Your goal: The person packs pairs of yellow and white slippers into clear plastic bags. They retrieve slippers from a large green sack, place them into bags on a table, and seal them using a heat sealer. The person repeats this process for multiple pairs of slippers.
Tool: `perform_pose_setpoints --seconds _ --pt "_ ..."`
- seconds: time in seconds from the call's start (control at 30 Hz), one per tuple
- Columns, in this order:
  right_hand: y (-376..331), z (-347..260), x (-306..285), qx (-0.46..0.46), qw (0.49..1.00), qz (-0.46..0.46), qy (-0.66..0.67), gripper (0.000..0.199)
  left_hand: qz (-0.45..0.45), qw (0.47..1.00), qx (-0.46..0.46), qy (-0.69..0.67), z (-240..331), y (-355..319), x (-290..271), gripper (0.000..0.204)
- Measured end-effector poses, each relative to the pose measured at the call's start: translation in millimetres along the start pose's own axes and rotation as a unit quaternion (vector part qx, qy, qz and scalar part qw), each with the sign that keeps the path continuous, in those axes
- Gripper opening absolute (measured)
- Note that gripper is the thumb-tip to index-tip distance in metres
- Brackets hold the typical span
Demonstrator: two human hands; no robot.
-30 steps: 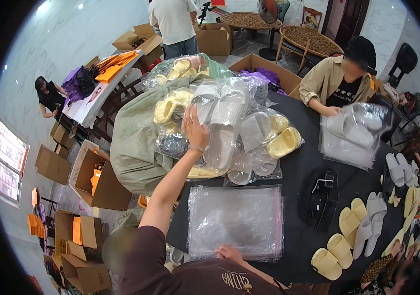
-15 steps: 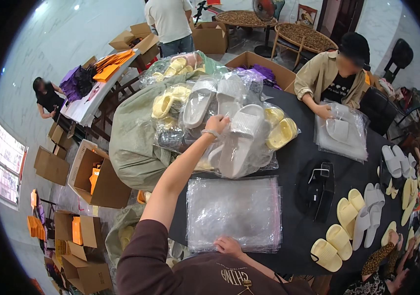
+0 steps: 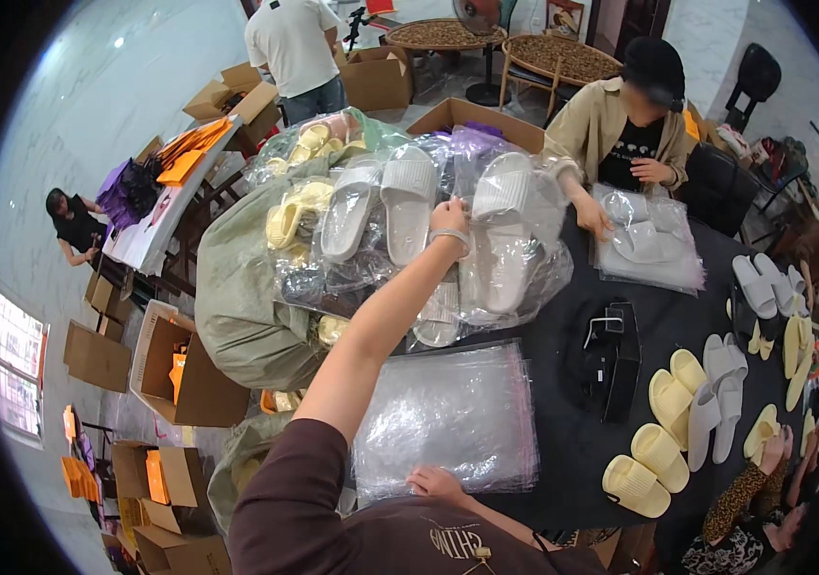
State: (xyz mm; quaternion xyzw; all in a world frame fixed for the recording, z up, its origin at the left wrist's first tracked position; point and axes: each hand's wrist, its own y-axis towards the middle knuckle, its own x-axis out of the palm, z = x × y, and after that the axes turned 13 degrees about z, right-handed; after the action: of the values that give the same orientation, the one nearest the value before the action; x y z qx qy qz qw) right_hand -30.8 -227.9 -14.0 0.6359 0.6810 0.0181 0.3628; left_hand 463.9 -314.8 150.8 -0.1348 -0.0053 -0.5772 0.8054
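The left hand (image 3: 448, 218) is stretched far forward, with the fingers closed on a clear plastic bag (image 3: 510, 244) that holds a pair of white slippers; the bag is lifted at the top of the big heap of bagged slippers (image 3: 371, 230) on the far side of the black table (image 3: 563, 431). The right hand (image 3: 433, 482) lies close to the body, flat and relaxed, fingers resting on the near edge of a stack of empty clear bags (image 3: 448, 417); it grips nothing.

As I judge it, the packing work is somewhere in the middle. Many pairs are already sealed in bags and piled on the heap, some white and some pale yellow. But loose slippers are not yet packed: yellow slippers (image 3: 654, 450) and white slippers (image 3: 721, 393) lie bare on the right side of the table, and the stack of empty bags is thick.

A black tool (image 3: 611, 359), maybe a sealing device, sits between the stack and the loose slippers. Across the table, another person in a beige jacket (image 3: 611, 125) presses a bagged pair (image 3: 644, 240) flat. Open cardboard boxes (image 3: 180, 369) stand on the floor at the left.
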Motion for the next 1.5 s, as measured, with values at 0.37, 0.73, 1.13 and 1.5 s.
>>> perform_pose_setpoints --seconds 0.37,0.73,1.13,1.5 --pt "2.4 1.8 -0.1 0.017 1.000 -0.018 -0.006 0.014 -0.019 0.924 0.277 0.262 -43.5 -27.9 -32.7 0.025" --pt "7.2 -15.7 15.6 0.051 0.995 -0.065 -0.055 0.014 0.010 0.989 0.130 0.064 -54.2 -247.5 -325.6 0.016" --pt "2.2 -28.7 45.4 -0.006 0.991 -0.086 -0.098 0.010 0.417 0.790 0.006 0.450 -202.7 -411.0 -711.0 0.028" --pt "1.7 -37.0 63.2 -0.022 0.984 -0.110 -0.140 0.010 -0.199 0.398 -0.156 0.882 -304.3 -430.0 -940.2 0.056"
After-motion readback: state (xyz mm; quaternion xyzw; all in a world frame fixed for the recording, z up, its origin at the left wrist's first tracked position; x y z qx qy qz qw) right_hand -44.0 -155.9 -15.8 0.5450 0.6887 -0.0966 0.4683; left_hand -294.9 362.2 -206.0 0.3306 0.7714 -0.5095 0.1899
